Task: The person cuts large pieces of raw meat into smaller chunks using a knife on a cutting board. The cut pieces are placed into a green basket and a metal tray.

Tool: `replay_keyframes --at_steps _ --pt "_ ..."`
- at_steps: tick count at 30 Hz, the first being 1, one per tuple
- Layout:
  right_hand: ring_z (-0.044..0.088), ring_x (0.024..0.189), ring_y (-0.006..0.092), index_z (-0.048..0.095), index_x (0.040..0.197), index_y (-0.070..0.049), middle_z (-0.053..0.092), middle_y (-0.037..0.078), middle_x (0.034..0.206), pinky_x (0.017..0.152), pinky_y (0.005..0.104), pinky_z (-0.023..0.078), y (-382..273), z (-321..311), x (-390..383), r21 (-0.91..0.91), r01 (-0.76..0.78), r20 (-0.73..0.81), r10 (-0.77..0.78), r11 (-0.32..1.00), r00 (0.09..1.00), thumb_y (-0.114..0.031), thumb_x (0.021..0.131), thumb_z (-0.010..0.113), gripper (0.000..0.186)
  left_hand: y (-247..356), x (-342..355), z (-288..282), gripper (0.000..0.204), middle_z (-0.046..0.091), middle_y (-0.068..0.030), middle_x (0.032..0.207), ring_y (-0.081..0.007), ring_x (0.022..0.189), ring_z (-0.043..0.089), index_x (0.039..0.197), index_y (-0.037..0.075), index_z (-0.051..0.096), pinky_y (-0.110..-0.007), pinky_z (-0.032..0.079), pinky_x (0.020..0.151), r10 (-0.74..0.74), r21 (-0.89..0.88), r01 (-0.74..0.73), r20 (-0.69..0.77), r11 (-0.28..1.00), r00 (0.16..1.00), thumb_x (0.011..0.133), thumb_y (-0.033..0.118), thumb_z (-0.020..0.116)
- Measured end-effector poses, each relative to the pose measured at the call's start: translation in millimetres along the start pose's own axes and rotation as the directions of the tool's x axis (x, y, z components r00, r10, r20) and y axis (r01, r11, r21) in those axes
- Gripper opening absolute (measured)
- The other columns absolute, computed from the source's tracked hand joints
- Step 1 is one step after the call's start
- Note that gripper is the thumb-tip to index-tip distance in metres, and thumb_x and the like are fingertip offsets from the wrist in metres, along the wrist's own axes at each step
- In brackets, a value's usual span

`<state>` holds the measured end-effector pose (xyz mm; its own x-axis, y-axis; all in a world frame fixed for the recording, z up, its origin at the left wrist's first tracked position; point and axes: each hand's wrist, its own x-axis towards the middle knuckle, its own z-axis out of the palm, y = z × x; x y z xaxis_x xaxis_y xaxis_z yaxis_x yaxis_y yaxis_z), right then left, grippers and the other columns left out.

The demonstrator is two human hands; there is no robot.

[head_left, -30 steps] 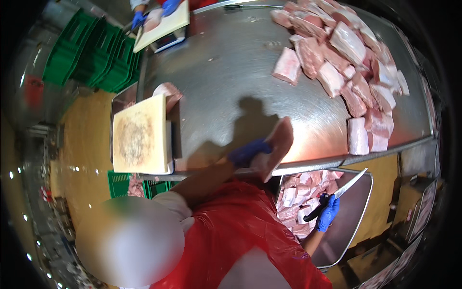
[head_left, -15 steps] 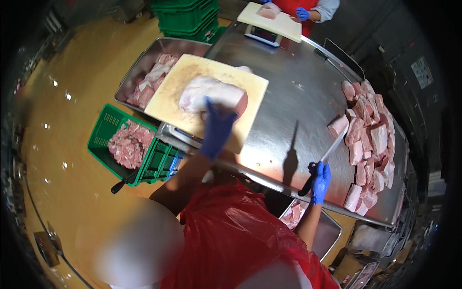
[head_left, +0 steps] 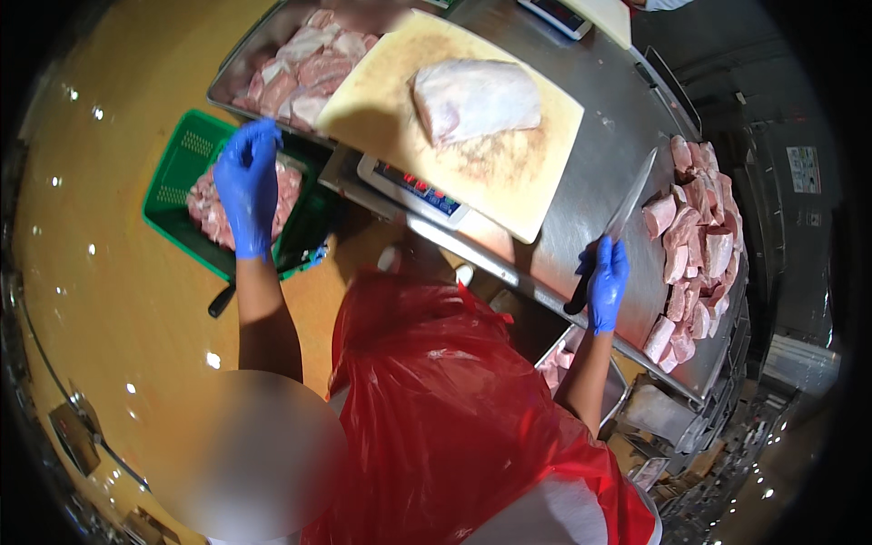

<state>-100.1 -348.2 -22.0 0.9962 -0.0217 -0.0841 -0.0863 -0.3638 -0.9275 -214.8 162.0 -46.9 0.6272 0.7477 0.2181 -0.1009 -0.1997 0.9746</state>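
My right hand (head_left: 607, 283), in a blue glove, grips a knife (head_left: 634, 193) over the steel table. The knife has a dark handle, and its long blade points up and away from me. My left hand (head_left: 250, 182), also gloved in blue, hovers above the green crate (head_left: 173, 168) of meat trimmings (head_left: 205, 198). Its fingers are curled together, and whatever they may hold is hidden. A large pale slab of meat (head_left: 481, 98) lies on the white cutting board (head_left: 536, 182), with neither hand touching it. Beneath that board sits a digital scale (head_left: 413, 193).
Many cut meat pieces (head_left: 695, 232) are heaped at the table's right end. A metal tub (head_left: 222, 86) of meat stands behind the crate. Below the front edge of the steel table (head_left: 581, 163) is another metal bin (head_left: 615, 392). A second scale (head_left: 559, 14) stands at the back.
My left hand has left the slab and swung left over the green crate. The slab now lies turned on the board. My right hand still has the knife. The whole view has shifted.
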Motion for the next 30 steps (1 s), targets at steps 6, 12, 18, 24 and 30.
replay_keyframes --at_steps 6,12,18,24,30 --pt "0.059 0.070 0.0116 0.058 0.108 -0.002 0.063 0.006 0.086 0.061 0.0267 0.049 -77.4 31.0 22.7 0.059 0.248 0.046 -0.251 0.967 0.967 -0.020 0.107 0.053 0.019 25.3 1.1 51.4 0.018 0.072 -0.0049 0.094 -0.0092 0.083 0.064 0.110 0.002 0.073 -0.027 0.053 0.076 0.313 0.254 -0.323 0.079 0.912 0.946 0.093 0.005 0.070" --pt "0.064 0.064 0.0232 0.057 0.109 -0.001 0.067 0.014 0.080 0.061 0.0347 0.052 -129.8 95.0 23.1 -0.274 0.500 0.366 -0.391 0.822 0.844 -0.018 0.105 0.055 0.017 23.9 -33.4 120.5 0.023 0.072 -0.0156 0.091 -0.0318 0.083 0.072 0.105 0.004 0.071 -0.040 0.056 0.074 0.233 0.163 -0.249 0.114 0.955 0.966 0.085 0.015 0.074" --pt "0.065 0.072 0.0451 0.058 0.107 -0.001 0.066 0.027 0.081 0.065 0.0542 0.051 -90.7 151.3 50.5 -0.500 0.751 0.575 -0.484 0.430 0.660 -0.020 0.100 0.056 0.020 16.3 -64.9 184.2 0.037 0.071 -0.0172 0.090 -0.0270 0.082 0.072 0.111 -0.005 0.067 -0.036 0.058 0.077 0.222 0.212 -0.219 0.011 0.952 0.975 0.080 0.010 0.081" --pt "0.066 0.074 0.0445 0.052 0.105 -0.002 0.067 0.025 0.083 0.066 0.0547 0.051 -118.8 207.0 59.5 -0.403 0.793 0.647 -0.471 0.457 0.600 -0.022 0.100 0.053 0.020 0.2 -59.8 195.2 0.013 0.061 -0.0158 0.074 -0.0373 0.068 0.063 0.082 0.005 0.060 -0.046 0.051 0.062 0.274 0.325 -0.254 -0.018 0.911 0.961 0.078 0.009 0.072" --pt "0.067 0.079 0.0445 0.050 0.106 -0.004 0.067 0.025 0.088 0.069 0.0548 0.053 -102.0 182.6 60.1 -0.438 0.826 0.757 -0.349 0.355 0.552 -0.020 0.098 0.052 0.018 -4.0 -62.0 191.3 0.018 0.062 -0.0156 0.067 -0.0380 0.063 0.063 0.065 0.008 0.061 -0.046 0.051 0.059 0.247 0.469 -0.201 -0.037 0.860 0.968 0.074 0.016 0.074"
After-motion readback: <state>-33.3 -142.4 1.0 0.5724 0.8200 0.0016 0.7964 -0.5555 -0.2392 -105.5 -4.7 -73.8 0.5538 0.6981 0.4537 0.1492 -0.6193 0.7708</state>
